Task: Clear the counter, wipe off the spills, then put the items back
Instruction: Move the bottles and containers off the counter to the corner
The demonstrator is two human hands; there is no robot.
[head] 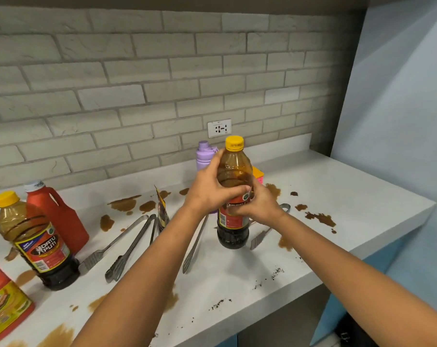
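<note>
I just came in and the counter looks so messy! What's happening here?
A person grips a yellow-capped bottle of dark sauce with both hands, left hand and right hand. Its base looks at or just above the white counter. Brown spills are not yet wiped. Metal tongs, a matching sauce bottle and a red jug stand nearby.

**One head-worn view, looking forward and down over a counter**

There is a single wide-angle view, taken from the person's head, so no second view shares the scene. It faces forward and down toward a white counter that runs against a brick wall filling the 12 o'clock half. Both forearms enter from 6 o'clock and meet near the centre, close to the lens. The counter's front edge falls away toward 4 o'clock. Straight lines bow near the borders.
</note>
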